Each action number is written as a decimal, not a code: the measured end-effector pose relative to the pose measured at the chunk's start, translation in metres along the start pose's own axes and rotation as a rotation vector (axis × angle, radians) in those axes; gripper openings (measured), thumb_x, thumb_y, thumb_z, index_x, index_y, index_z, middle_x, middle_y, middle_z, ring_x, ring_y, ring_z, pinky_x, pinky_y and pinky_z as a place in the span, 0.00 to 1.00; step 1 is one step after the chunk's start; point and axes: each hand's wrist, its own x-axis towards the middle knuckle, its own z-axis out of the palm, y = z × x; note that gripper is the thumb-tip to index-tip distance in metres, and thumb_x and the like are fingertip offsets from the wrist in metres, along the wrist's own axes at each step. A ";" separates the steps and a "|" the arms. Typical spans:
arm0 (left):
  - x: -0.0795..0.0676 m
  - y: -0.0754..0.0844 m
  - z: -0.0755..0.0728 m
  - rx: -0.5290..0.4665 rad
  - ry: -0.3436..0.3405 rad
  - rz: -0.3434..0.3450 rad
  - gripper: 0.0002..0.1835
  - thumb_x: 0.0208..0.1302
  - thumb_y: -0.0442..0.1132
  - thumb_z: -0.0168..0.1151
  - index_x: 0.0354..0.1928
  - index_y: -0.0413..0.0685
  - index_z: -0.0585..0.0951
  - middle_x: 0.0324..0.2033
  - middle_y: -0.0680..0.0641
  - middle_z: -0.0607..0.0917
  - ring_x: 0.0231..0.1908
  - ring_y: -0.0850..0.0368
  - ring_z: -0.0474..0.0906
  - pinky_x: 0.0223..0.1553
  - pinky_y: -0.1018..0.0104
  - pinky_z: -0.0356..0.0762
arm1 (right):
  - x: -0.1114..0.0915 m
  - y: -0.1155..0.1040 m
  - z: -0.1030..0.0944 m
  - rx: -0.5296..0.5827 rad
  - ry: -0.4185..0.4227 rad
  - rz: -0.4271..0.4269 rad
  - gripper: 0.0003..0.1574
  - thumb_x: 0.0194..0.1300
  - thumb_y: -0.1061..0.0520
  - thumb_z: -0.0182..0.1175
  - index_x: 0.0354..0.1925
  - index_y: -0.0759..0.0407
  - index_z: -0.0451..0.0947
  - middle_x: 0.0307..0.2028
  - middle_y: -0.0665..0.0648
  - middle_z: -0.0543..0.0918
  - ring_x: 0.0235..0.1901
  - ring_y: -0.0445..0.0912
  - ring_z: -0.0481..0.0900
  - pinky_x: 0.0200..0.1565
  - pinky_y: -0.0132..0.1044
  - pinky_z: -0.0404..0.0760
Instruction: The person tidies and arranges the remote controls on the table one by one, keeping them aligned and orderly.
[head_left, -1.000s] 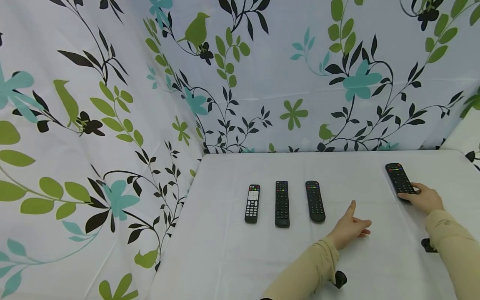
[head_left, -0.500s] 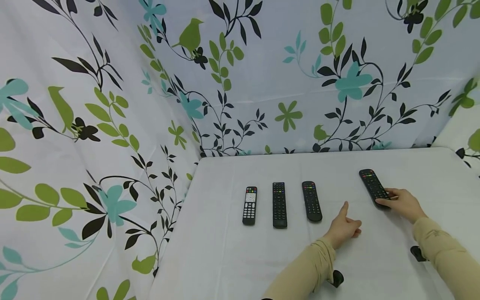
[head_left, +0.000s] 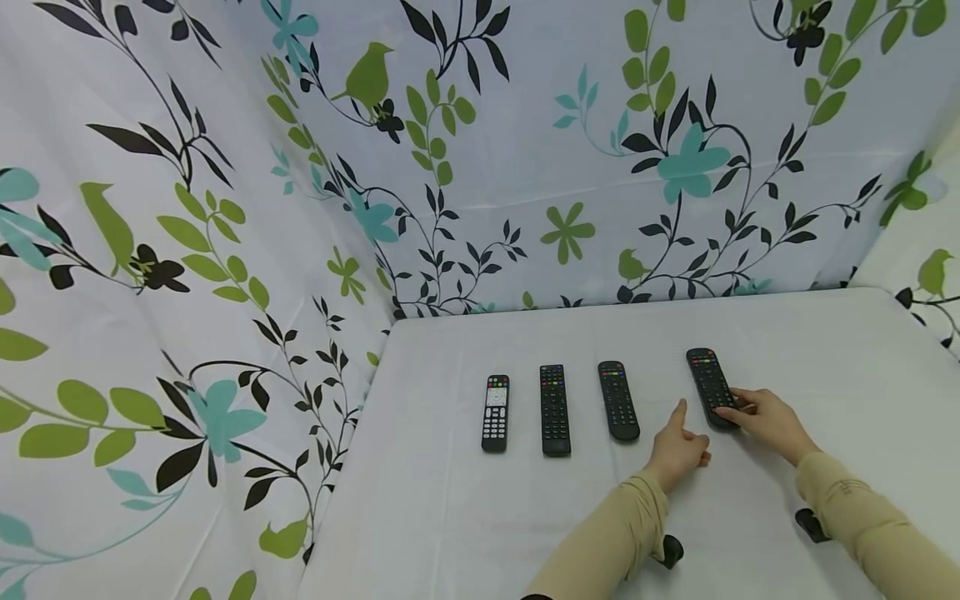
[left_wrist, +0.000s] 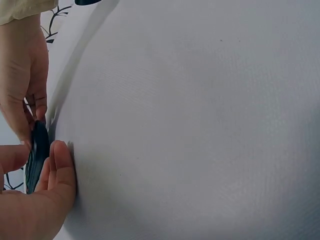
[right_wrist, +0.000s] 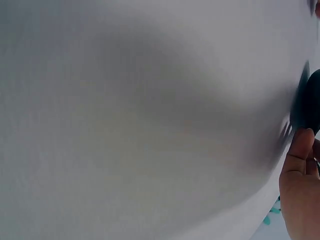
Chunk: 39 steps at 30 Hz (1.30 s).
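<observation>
In the head view, my right hand (head_left: 765, 421) pinches the lower end of a black remote control (head_left: 709, 385), the rightmost of a row on the white table. The remote leans slightly, its top to the left. My left hand (head_left: 675, 450) is just left of it, thumb and fingers apart, with no visible hold on anything. The left wrist view has the remote's dark edge (left_wrist: 40, 145) between the two hands, beyond my left fingers (left_wrist: 62, 157). At the right border of the right wrist view, my right hand (right_wrist: 302, 185) meets the dark remote (right_wrist: 311, 105), partly cut off.
Left of the hands lie three more remotes: a black one with a rounded end (head_left: 619, 402), a long straight one (head_left: 555, 410) and a smaller one with white keys (head_left: 495, 413). A patterned curtain (head_left: 480, 167) hangs behind the white table (head_left: 420, 500).
My right hand has brought the rightmost remote leftward across the table, closer to the row and my left hand. The left hand stays nearly in place; the camera view has shifted slightly.
</observation>
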 end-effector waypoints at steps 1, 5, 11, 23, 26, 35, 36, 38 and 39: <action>0.001 0.000 0.000 0.012 0.007 0.003 0.33 0.59 0.31 0.58 0.67 0.54 0.64 0.19 0.56 0.75 0.19 0.61 0.79 0.23 0.74 0.77 | 0.000 -0.003 0.003 0.006 0.000 -0.002 0.45 0.64 0.41 0.55 0.58 0.80 0.63 0.44 0.78 0.75 0.40 0.63 0.78 0.34 0.46 0.77; 0.004 -0.001 0.003 0.031 0.042 -0.011 0.32 0.59 0.32 0.59 0.66 0.56 0.66 0.19 0.54 0.75 0.21 0.53 0.83 0.22 0.74 0.77 | -0.002 -0.014 0.014 0.017 0.011 -0.011 0.44 0.63 0.41 0.56 0.57 0.79 0.65 0.43 0.76 0.75 0.39 0.60 0.78 0.32 0.39 0.75; 0.009 -0.007 0.002 0.079 0.078 0.019 0.30 0.60 0.30 0.57 0.66 0.50 0.66 0.18 0.47 0.80 0.21 0.49 0.83 0.18 0.75 0.74 | -0.007 -0.030 0.027 0.052 0.016 -0.017 0.42 0.65 0.43 0.55 0.58 0.79 0.64 0.43 0.75 0.73 0.38 0.57 0.78 0.30 0.34 0.73; 0.012 -0.012 -0.004 0.100 0.108 0.028 0.28 0.59 0.28 0.55 0.64 0.48 0.69 0.16 0.48 0.79 0.18 0.51 0.83 0.17 0.75 0.73 | -0.013 -0.043 0.031 0.082 0.016 -0.043 0.37 0.66 0.52 0.55 0.58 0.82 0.62 0.40 0.73 0.76 0.38 0.60 0.80 0.26 0.30 0.75; 0.012 -0.012 -0.004 0.099 0.105 0.031 0.28 0.60 0.27 0.55 0.63 0.48 0.70 0.16 0.47 0.80 0.19 0.50 0.83 0.17 0.75 0.74 | -0.012 -0.042 0.031 0.088 0.011 -0.043 0.37 0.66 0.52 0.55 0.58 0.82 0.62 0.39 0.72 0.77 0.36 0.55 0.81 0.25 0.30 0.75; 0.010 -0.013 -0.006 0.087 0.097 0.031 0.29 0.59 0.26 0.54 0.64 0.49 0.68 0.18 0.46 0.80 0.19 0.51 0.83 0.18 0.74 0.75 | -0.013 -0.041 0.033 0.109 0.005 -0.028 0.38 0.66 0.52 0.54 0.60 0.82 0.59 0.39 0.70 0.77 0.33 0.46 0.79 0.25 0.29 0.75; 0.010 -0.012 -0.006 0.096 0.099 0.032 0.29 0.59 0.26 0.54 0.64 0.49 0.68 0.18 0.47 0.80 0.19 0.52 0.83 0.18 0.74 0.74 | -0.013 -0.041 0.033 0.105 0.009 -0.028 0.38 0.67 0.51 0.54 0.60 0.82 0.59 0.39 0.70 0.77 0.34 0.48 0.80 0.25 0.29 0.75; 0.010 -0.012 -0.007 0.127 0.101 0.037 0.30 0.59 0.27 0.55 0.65 0.49 0.67 0.17 0.47 0.81 0.17 0.54 0.82 0.18 0.75 0.73 | -0.014 -0.040 0.032 0.102 0.018 -0.028 0.38 0.67 0.51 0.53 0.60 0.82 0.59 0.39 0.71 0.77 0.35 0.51 0.81 0.26 0.29 0.75; 0.009 -0.011 -0.008 0.145 0.103 0.039 0.31 0.58 0.28 0.55 0.65 0.50 0.67 0.17 0.47 0.81 0.16 0.56 0.81 0.18 0.75 0.72 | -0.014 -0.040 0.031 0.103 0.022 -0.027 0.38 0.67 0.51 0.53 0.60 0.82 0.59 0.40 0.71 0.77 0.36 0.52 0.81 0.26 0.29 0.75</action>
